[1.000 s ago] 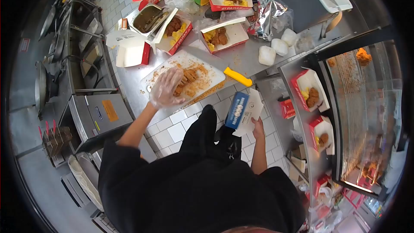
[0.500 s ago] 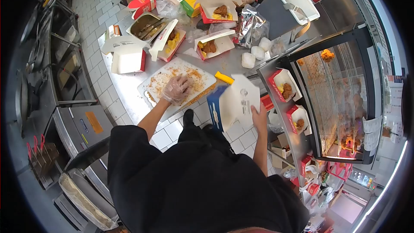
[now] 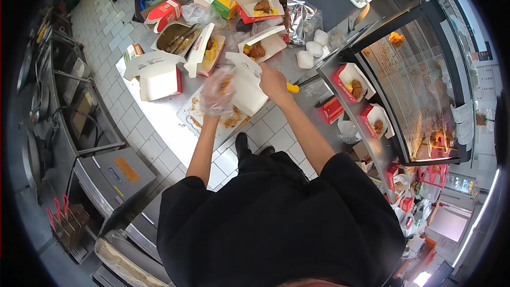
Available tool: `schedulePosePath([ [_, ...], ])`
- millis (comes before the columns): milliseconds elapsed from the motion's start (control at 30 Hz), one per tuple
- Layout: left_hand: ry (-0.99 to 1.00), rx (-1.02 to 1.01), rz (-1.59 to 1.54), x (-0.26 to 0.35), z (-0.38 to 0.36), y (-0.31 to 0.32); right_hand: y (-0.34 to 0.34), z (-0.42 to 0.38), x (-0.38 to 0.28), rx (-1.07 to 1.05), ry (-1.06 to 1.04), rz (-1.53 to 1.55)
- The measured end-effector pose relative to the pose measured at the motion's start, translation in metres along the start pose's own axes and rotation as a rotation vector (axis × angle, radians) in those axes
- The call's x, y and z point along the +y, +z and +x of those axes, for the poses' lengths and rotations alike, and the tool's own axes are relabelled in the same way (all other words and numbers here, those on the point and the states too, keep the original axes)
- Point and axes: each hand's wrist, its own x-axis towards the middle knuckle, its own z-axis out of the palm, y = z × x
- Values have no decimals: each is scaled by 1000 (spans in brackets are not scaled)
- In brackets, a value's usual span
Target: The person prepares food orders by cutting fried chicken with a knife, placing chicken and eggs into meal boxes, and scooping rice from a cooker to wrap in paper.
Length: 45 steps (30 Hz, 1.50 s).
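Observation:
My left hand (image 3: 217, 94), in a clear plastic glove, is closed around brown fried chicken (image 3: 226, 83), partly hidden and blurred. It hovers over the white cutting board (image 3: 190, 107), which is strewn with brown crumbs. Directly to its right is an open cardboard meal box (image 3: 248, 91), its white inside facing me. My bare right hand (image 3: 274, 84) grips that box by its right edge. A yellow handle (image 3: 292, 88) sticks out beyond the right hand; what it belongs to is hidden.
An open white box (image 3: 161, 82) stands on the left of the steel table. Filled red boxes (image 3: 210, 56) and a metal pan (image 3: 177, 37) stand behind the board. White round packets (image 3: 305, 59) lie to the right, near a glass warming cabinet (image 3: 414, 85) with boxes along its front ledge.
My left hand has risen from the board with fried chicken in it. My right hand has carried the box leftward onto the board area, its inside turned toward me. The view has shifted.

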Motion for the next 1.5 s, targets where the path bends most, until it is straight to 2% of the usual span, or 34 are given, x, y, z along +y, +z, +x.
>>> schedulePosePath([
  [100,3,-606,146,19,25,18,-2,-3,-11,29,-11,262],
  [200,94,-746,24,6,9,23,7,-15,1,726,-371,358],
  [300,-75,-644,139,-3,5,24,27,-63,24,985,-170,316],
  [400,-217,-703,354,-7,3,34,99,-111,49,637,282,682],
  [433,-181,-811,417,-14,-4,43,123,-119,53,484,406,768],
  [500,-73,-1025,541,-33,-16,60,129,-128,27,194,696,1147],
  [567,119,-1053,490,-24,-11,62,161,-115,24,170,631,1216],
  [600,209,-1069,478,-27,-15,69,151,-110,20,154,484,1315],
  [633,334,-1094,412,-37,-19,74,169,-97,24,274,413,1172],
  [667,195,-1078,345,-16,-11,58,211,-79,36,444,403,873],
  [700,168,-1080,405,-1,-3,53,183,-76,26,330,475,928],
  [733,477,-820,509,-72,-39,84,157,-77,18,333,497,831],
  [767,382,-936,591,-83,-38,86,171,-65,18,504,421,785],
  [800,200,-1087,687,-60,-24,84,148,-64,17,319,442,792],
  [833,312,-1146,670,-57,-18,76,155,-57,18,410,394,812],
  [867,324,-1160,648,-53,-13,73,160,-50,18,413,420,722],
  [900,314,-1138,635,-56,-13,72,159,-46,19,375,449,730],
  [933,144,-1041,527,-68,-16,73,161,-43,21,330,473,740],
  [1000,-320,-749,50,-98,-26,78,142,-46,25,257,473,799],
  [1033,-387,-672,21,-84,-21,75,136,-54,28,230,451,846],
  [1067,-256,-638,349,-70,-19,66,132,-62,32,196,427,888],
  [1100,-352,-610,191,-60,-18,66,127,-68,37,156,400,926],
  [1133,-450,-577,32,-50,-22,68,139,-69,37,293,408,814],
  [1167,-544,-542,-126,-39,-26,67,150,-65,37,226,403,792],
  [1200,-405,-503,-20,-20,-25,63,157,-56,38,162,394,773],
  [1233,-188,-436,249,-21,-27,70,164,-43,37,109,379,751],
  [1267,36,-352,515,-30,-28,78,165,-33,31,164,416,664],
  [1300,258,-261,781,-32,-26,83,155,-30,36,169,367,663],
  [1333,-383,-283,241,19,-20,75,147,-36,41,166,325,658],
  [1367,-379,-263,209,54,-19,69,144,-49,47,156,288,654],
  [1400,-374,-244,179,82,-19,64,150,-57,62,257,232,662],
  [1500,-330,-197,-50,138,-32,68,66,-124,109,73,237,983],
])
